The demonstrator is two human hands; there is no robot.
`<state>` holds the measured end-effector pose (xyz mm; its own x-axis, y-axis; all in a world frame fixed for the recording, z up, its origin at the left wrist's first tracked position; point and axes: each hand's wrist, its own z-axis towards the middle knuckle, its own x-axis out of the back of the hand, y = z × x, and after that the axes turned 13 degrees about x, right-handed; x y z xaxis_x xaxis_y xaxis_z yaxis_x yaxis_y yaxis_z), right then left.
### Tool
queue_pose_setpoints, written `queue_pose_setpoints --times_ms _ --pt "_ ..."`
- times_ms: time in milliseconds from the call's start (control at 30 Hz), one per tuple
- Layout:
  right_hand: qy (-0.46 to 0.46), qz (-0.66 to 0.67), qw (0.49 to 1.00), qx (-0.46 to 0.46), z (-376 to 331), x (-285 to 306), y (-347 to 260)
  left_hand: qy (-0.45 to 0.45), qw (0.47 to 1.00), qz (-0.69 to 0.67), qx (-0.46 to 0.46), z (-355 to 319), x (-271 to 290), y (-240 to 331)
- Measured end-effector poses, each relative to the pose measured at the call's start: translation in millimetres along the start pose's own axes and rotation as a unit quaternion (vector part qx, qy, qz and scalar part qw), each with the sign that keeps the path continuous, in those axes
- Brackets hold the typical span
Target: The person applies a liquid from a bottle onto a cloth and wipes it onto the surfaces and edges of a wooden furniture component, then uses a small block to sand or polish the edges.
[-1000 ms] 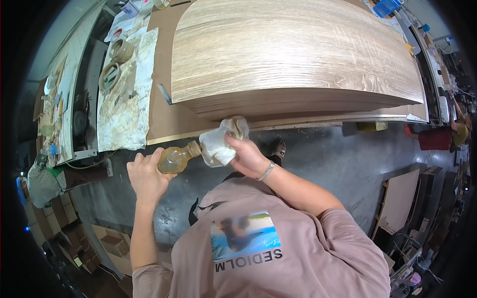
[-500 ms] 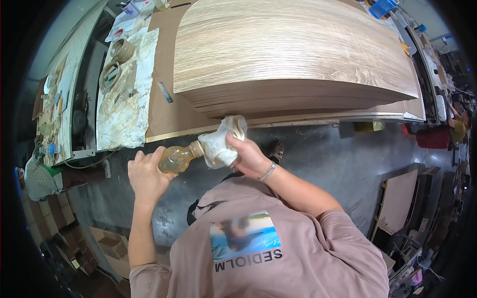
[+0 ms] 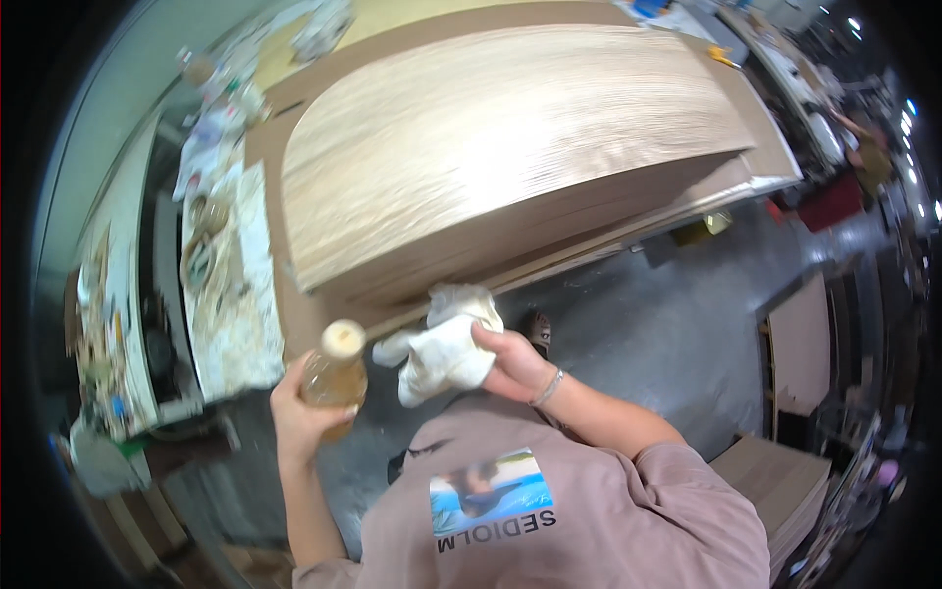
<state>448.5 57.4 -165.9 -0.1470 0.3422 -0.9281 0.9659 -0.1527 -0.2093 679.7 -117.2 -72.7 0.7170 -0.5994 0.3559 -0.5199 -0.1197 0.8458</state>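
Bottle (image 3: 334,371), amber with a pale cap, stands upright just left of centre, gripped around its lower body by the left hand (image 3: 304,417). Right hand (image 3: 510,361) sits beside it at centre, fingers closed over a bunched white cloth (image 3: 444,346) that hangs near the bottle's cap without clearly touching it. Above both, a large wood-grain panel (image 3: 510,147) fills the upper frame over the grey floor (image 3: 667,334).
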Motion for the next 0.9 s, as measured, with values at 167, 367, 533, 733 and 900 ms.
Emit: queue_pose_setpoints --times_ms 167,367,533,733,900 --pt "0.02 -0.006 0.995 0.102 -70.0 -3.9 -51.0 -0.109 0.959 -0.205 -0.165 -11.8 0.4 82.1" --pt "0.094 0.008 0.946 0.311 -149.4 22.8 -133.7 -0.188 0.9 -0.283 -0.274 71.0 -82.8 206.6" --pt "0.144 -0.036 0.855 0.497 -180.0 53.0 -232.0 -0.126 0.941 -0.162 -0.269 125.0 -168.4 251.4" --pt "0.168 -0.152 0.768 0.599 -165.6 81.2 -347.4 -0.033 0.956 -0.14 -0.254 153.4 -182.0 242.5" --pt "0.136 -0.368 0.792 0.469 -137.1 86.1 -402.8 0.213 0.958 -0.034 -0.19 66.2 -235.3 230.7"
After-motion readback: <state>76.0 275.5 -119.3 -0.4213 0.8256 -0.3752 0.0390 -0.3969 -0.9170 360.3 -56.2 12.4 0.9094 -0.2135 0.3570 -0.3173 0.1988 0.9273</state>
